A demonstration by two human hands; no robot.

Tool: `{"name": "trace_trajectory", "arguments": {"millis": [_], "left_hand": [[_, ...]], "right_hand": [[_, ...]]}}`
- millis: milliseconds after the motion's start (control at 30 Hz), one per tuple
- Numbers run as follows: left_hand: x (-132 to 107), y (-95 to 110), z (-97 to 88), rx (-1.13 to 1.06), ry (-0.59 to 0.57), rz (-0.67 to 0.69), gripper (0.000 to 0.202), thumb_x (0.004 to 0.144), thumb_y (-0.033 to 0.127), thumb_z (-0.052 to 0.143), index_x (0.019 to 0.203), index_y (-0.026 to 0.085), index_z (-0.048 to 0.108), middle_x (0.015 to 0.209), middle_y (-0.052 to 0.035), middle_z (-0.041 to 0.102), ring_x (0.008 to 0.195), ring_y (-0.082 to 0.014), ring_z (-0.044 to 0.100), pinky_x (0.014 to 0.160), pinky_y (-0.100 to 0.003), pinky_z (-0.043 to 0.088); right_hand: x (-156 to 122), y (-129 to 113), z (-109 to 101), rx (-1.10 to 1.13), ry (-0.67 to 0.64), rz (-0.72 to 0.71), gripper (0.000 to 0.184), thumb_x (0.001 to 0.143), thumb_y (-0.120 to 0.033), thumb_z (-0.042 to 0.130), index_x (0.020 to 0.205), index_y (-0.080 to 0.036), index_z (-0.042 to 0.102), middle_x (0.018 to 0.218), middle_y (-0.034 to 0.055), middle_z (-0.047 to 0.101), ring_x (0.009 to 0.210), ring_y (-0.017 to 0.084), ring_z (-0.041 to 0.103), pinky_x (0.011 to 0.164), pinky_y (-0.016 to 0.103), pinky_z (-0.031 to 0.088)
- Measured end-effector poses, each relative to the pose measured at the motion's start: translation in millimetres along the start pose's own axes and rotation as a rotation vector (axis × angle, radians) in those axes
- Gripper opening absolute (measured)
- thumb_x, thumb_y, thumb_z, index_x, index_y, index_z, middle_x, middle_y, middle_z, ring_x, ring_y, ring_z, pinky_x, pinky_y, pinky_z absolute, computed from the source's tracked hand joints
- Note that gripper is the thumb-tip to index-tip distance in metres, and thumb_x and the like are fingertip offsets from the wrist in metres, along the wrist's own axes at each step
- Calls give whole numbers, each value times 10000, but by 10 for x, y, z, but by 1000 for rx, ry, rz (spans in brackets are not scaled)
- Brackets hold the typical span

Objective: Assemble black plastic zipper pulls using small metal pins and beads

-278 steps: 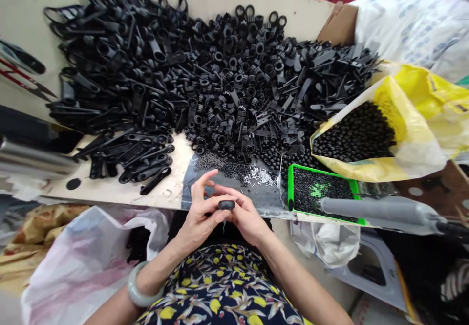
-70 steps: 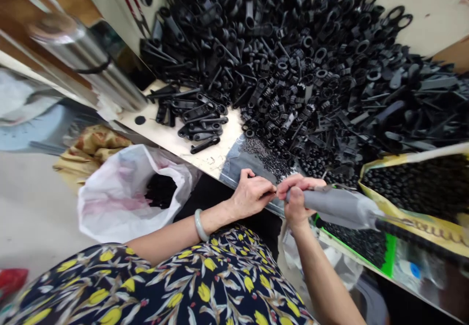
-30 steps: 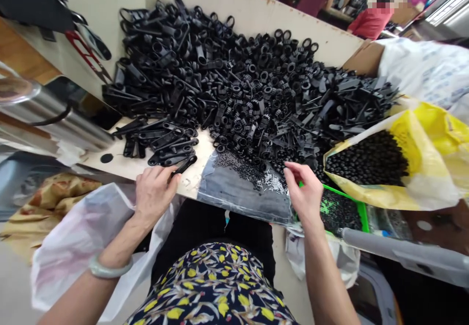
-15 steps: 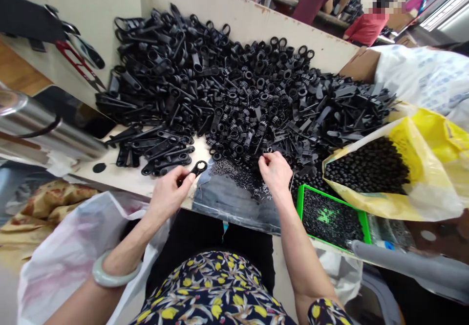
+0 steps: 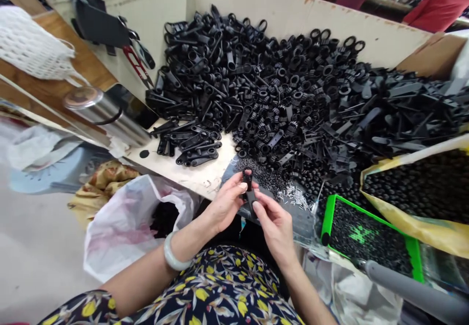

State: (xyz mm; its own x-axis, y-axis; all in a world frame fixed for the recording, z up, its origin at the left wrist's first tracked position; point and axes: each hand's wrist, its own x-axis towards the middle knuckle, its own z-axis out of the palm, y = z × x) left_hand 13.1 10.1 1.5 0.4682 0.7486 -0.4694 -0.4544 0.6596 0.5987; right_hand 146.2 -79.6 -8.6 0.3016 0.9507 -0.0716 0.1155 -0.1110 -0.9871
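Observation:
My left hand (image 5: 225, 206) and my right hand (image 5: 275, 225) meet over the bench's front edge, both pinching one flat black plastic strap with a ring end (image 5: 249, 192). The left fingers grip it near the ring; the right fingers hold its lower end. Just beyond lie tiny black and silver pins (image 5: 289, 194) on a dark sheet (image 5: 304, 220). A big heap of black plastic parts (image 5: 293, 100) fills the bench behind. A small stack of matching straps (image 5: 194, 146) lies to the left.
A green tray of small black bits (image 5: 330, 207) and a yellow bag of black beads (image 5: 421, 227) stand at right. A grey tool handle (image 5: 410, 291) lies lower right. A white plastic bag (image 5: 124, 222) hangs below the bench; a steel flask (image 5: 106, 117) and red snips (image 5: 135, 63) are at left.
Both hands have drawn back from the bench and come together. The strap that my left hand picked up is now held between both hands. The view has swung left.

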Motion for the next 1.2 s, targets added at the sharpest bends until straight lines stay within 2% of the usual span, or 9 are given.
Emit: {"name": "trace_trajectory", "arguments": {"millis": [100, 233, 367, 467, 567, 767, 867, 1000, 1200], "left_hand": [[-73, -29, 11, -49, 15, -17, 435, 818, 274, 805, 1224, 178, 683, 1069, -83, 756, 992, -210, 692, 840, -297, 530], [-122, -86, 31, -97, 50, -3, 352, 853, 342, 805, 1160, 187, 724, 1050, -66, 758, 1003, -196, 687, 871, -284, 524], [-165, -114, 81, -16, -6, 39, 361, 850, 367, 826, 1146, 183, 735, 1065, -63, 756, 1011, -189, 679, 863, -262, 514], [-189, -137, 112, 44, -31, 81, 377, 841, 348, 843, 1159, 188, 717, 1087, -56, 751, 987, -174, 677, 849, -255, 518], [-193, -176, 121, 85, -1, 119, 382, 850, 382, 843, 1147, 193, 694, 1137, -66, 753, 985, -169, 685, 835, -252, 528], [-171, -243, 97, 160, 71, 195, 416, 826, 421, 861, 1123, 177, 703, 1150, -90, 777, 1083, -206, 702, 921, -287, 551], [-174, -255, 82, 183, 77, 197, 388, 844, 428, 842, 1100, 169, 712, 1148, -97, 780, 1040, -205, 716, 911, -299, 565], [-186, -268, 81, 198, 86, 191, 346, 867, 410, 822, 1087, 167, 711, 1134, -99, 780, 1013, -204, 722, 899, -303, 574], [-191, -325, 91, 194, 107, 209, 351, 862, 422, 818, 1078, 170, 703, 1087, -83, 769, 1017, -211, 715, 866, -284, 570]], "right_hand": [[14, 100, 99, 69, 96, 52, 341, 940, -409, 725, 1233, -239, 761, 1229, 93, 770, 986, 217, 727, 890, 360, 606], [86, 103, 114, 78, 99, 75, 335, 940, -419, 720, 1212, -227, 755, 1044, 71, 783, 873, 194, 711, 794, 324, 604], [84, 77, 130, 101, 125, 84, 311, 928, -423, 732, 1171, -231, 751, 963, 46, 766, 818, 182, 699, 739, 304, 602], [48, 66, 163, 116, 153, 88, 301, 933, -427, 729, 1168, -239, 740, 994, 49, 765, 847, 188, 713, 750, 312, 618], [10, 57, 208, 131, 182, 92, 276, 938, -441, 725, 1130, -243, 733, 1124, 68, 762, 899, 196, 726, 709, 301, 627], [-21, 51, 239, 16, 218, -51, 161, 988, -382, 679, 1040, -240, 735, 1041, 50, 733, 876, 172, 710, 773, 304, 623], [-24, 49, 222, -95, 244, -133, 124, 983, -350, 690, 1015, -243, 744, 1061, 58, 665, 854, 163, 678, 697, 281, 598], [-37, 41, 220, -126, 224, -145, 109, 1005, -318, 655, 997, -246, 737, 1028, 57, 621, 859, 174, 659, 670, 292, 574], [-49, -16, 196, -206, 204, -190, 101, 1020, -279, 629, 1059, -258, 720, 1030, 50, 649, 839, 168, 647, 710, 308, 567]]}}
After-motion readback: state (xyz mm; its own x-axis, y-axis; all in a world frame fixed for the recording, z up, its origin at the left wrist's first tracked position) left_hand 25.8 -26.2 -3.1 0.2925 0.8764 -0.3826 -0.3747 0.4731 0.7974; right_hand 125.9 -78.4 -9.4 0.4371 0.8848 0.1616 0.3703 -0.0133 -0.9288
